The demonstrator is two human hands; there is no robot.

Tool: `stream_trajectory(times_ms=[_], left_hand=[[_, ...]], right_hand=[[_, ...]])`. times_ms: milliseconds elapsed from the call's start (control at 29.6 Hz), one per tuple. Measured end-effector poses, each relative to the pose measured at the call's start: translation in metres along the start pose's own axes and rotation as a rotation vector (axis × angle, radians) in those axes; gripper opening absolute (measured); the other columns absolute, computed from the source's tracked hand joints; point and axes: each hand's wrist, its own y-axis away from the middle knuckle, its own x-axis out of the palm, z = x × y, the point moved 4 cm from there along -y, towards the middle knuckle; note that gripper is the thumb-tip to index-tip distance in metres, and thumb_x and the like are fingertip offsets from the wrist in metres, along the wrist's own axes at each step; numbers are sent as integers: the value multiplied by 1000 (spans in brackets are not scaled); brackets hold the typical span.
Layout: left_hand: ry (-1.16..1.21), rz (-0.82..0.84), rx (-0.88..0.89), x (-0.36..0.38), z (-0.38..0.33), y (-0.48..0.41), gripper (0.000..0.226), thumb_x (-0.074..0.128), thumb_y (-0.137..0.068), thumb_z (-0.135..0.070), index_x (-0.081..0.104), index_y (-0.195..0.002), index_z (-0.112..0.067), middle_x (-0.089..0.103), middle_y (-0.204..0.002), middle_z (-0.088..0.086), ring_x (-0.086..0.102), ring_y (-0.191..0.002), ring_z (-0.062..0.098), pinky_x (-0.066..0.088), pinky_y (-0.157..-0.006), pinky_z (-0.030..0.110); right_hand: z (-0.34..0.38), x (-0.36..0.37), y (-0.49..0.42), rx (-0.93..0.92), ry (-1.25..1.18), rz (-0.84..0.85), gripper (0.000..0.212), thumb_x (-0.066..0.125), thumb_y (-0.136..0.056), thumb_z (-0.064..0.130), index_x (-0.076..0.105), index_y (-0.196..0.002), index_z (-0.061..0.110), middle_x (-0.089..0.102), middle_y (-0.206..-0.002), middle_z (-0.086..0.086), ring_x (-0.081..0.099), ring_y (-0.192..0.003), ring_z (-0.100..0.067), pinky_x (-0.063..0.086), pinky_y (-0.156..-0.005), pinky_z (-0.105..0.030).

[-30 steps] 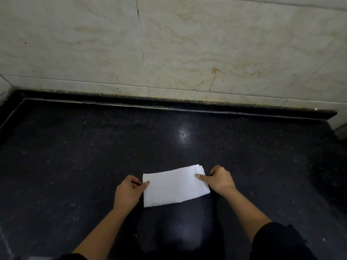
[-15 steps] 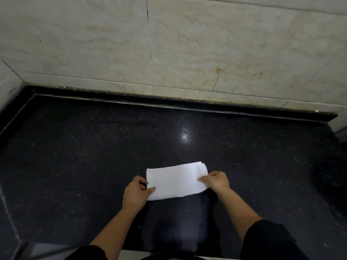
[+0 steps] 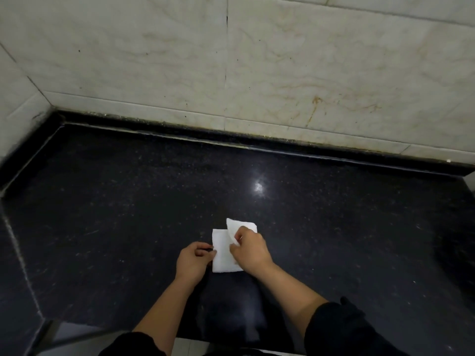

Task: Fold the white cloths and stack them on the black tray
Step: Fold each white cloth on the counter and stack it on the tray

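One white cloth [image 3: 223,253] lies on the black stone counter [image 3: 128,214] near the front edge, partly folded. My right hand [image 3: 250,249] grips the cloth's right end and holds it turned over toward the left, so a flap stands up above the lower layer. At the cloth's left edge my left hand [image 3: 196,260] pinches it down against the counter. No black tray is in view.
A pale tiled wall [image 3: 257,73] rises behind the counter, with a raised black lip [image 3: 231,143] along its foot. The counter's angled left edge [image 3: 23,265] and its front edge lie close to my body. Dark sleeves cover my upper arms.
My right hand has carried the cloth's right end up and over toward the left, halving its visible width. The left hand has stayed at the left edge. The camera has tilted.
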Motion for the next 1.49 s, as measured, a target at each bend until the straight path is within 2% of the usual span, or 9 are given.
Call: stream_trajectory(times_ms=[203, 338, 473, 642, 878, 1047, 1216, 1384, 1486], left_hand=[[58, 34, -15, -5, 3, -3, 11, 69, -86, -12, 68, -97, -12, 71, -93, 11, 70, -83, 23, 58, -82, 40], [71, 5, -7, -4, 0, -2, 11, 57, -95, -12, 66, -97, -7, 70, -87, 11, 65, -71, 18, 52, -63, 25], [106, -16, -24, -4, -4, -2, 19, 55, -97, -22, 66, -94, -6, 67, -79, 8, 62, -64, 16, 48, -56, 22], [47, 71, -33, -6, -1, -3, 25, 78, -77, -16, 66, -98, -11, 72, -85, 10, 70, -81, 26, 58, -80, 40], [-34, 119, -8, -8, -4, 2, 39, 80, -69, 0, 61, -97, -19, 67, -90, 6, 67, -85, 20, 55, -80, 31], [-30, 148, -28, -8, -5, 4, 44, 78, -69, 5, 61, -106, -13, 66, -93, 6, 65, -86, 19, 53, -76, 28], [17, 231, -153, -5, -12, 0, 48, 69, -71, 10, 59, -114, -7, 67, -96, 9, 65, -88, 18, 53, -71, 26], [293, 341, -260, 8, -37, 5, 14, 60, -83, -5, 67, -95, -8, 69, -102, 11, 64, -97, 21, 52, -81, 30], [383, 459, -243, 37, -61, 11, 29, 57, -81, -12, 66, -107, -5, 70, -106, 13, 66, -95, 25, 53, -72, 33]], right_hand=[[7, 27, -4, 15, 24, 80, 5, 53, -89, 18, 51, -94, 19, 56, -92, 2, 52, -85, -16, 43, -71, -26], [0, 35, -5, 40, -36, 159, 25, 61, -88, 22, 64, -112, 14, 65, -104, 0, 60, -97, -14, 48, -81, -23], [-5, 16, -11, 87, -254, 169, 10, 65, -84, 16, 69, -76, 19, 67, -78, 5, 63, -72, -11, 54, -77, -29], [-38, -26, -19, 259, -240, -147, 4, 60, -81, 13, 64, -81, 15, 67, -83, -2, 63, -79, -19, 53, -71, -31], [-55, 0, -11, 393, -400, -37, 12, 66, -81, 21, 61, -84, 11, 66, -91, -6, 64, -87, -22, 56, -81, -38], [-49, 3, -7, 427, -599, 5, 16, 69, -76, 10, 62, -90, 5, 69, -98, -14, 67, -86, -26, 59, -71, -38], [-23, -8, 2, 367, -904, 123, 27, 62, -81, 1, 63, -108, 3, 71, -102, -14, 69, -87, -24, 56, -60, -29], [0, -33, 6, 240, -980, 170, 30, 60, -82, 2, 65, -112, 3, 73, -97, -13, 70, -85, -22, 56, -64, -30], [-1, -66, 14, 165, -1001, 115, 29, 60, -83, 2, 65, -111, 4, 73, -94, -10, 70, -83, -21, 56, -63, -29]])
